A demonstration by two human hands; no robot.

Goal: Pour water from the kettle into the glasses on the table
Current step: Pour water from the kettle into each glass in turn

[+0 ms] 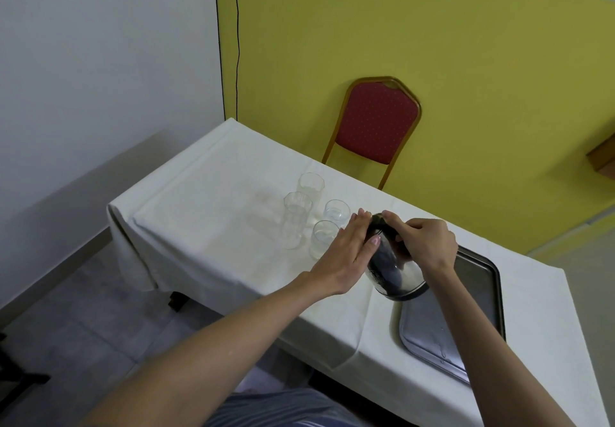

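Note:
A shiny metal kettle (394, 273) with a black lid is tilted toward several clear glasses on the white tablecloth. My right hand (427, 242) grips its black handle from above. My left hand (349, 250) lies flat, fingers straight, against the kettle's left side and lid. The nearest short glass (322, 238) stands just left of the kettle's top, partly behind my left hand. Another short glass (336, 211) is behind it. A tall ribbed glass (296, 218) and a second tall glass (311, 185) stand further left. Whether water is flowing is hidden.
A steel tray (482, 297) lies on the table (206, 213) at the right, partly under the kettle. A red chair (376, 120) stands behind the table against the yellow wall. The table's near edge runs under my forearms.

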